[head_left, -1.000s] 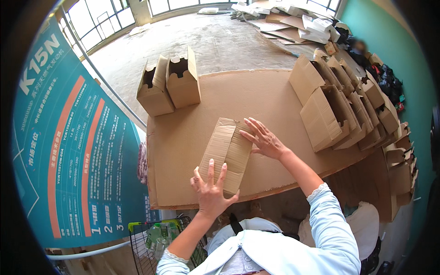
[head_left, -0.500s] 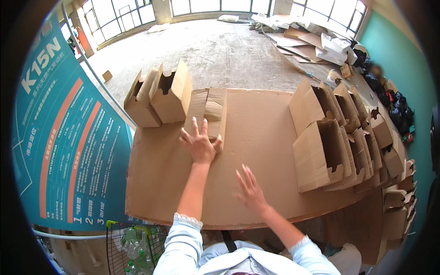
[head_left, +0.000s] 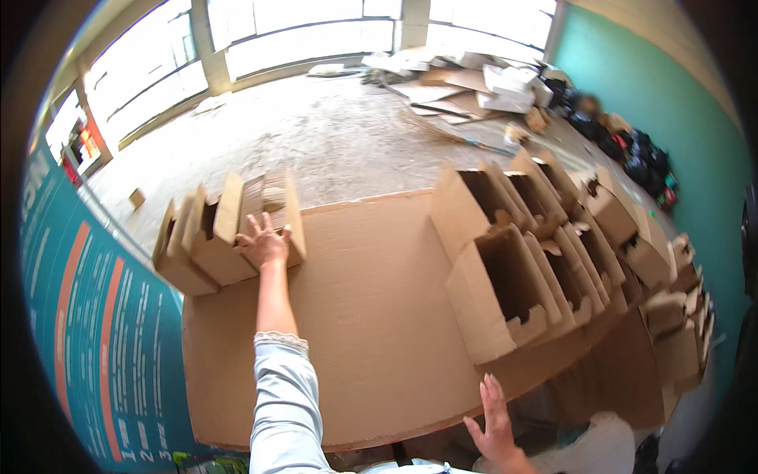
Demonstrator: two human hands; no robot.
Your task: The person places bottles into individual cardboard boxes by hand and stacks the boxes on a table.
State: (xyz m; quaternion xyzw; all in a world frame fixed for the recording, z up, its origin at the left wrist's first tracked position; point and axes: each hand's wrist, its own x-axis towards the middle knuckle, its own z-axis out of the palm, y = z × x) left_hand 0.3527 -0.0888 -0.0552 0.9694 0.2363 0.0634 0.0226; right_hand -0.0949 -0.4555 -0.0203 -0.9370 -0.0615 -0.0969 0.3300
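The left hand (head_left: 264, 243) covers part of the flattened carton (head_left: 272, 212), so the grip beneath the palm cannot be judged. The right hand (head_left: 496, 423) is cut off at the wrist by the lower edge. Far-end cardboard scraps (head_left: 466, 79) are too small to sort. Dark bags (head_left: 639, 162) by the green wall are blurred.

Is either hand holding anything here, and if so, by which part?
Nothing is gripped. The left hand presses flat against the folded cardboard box; the right hand rests open at the cardboard-covered table edge.

Brown cardboard boxes (head_left: 229, 229) far-left, teal-orange banner (head_left: 95, 340) beside the table.
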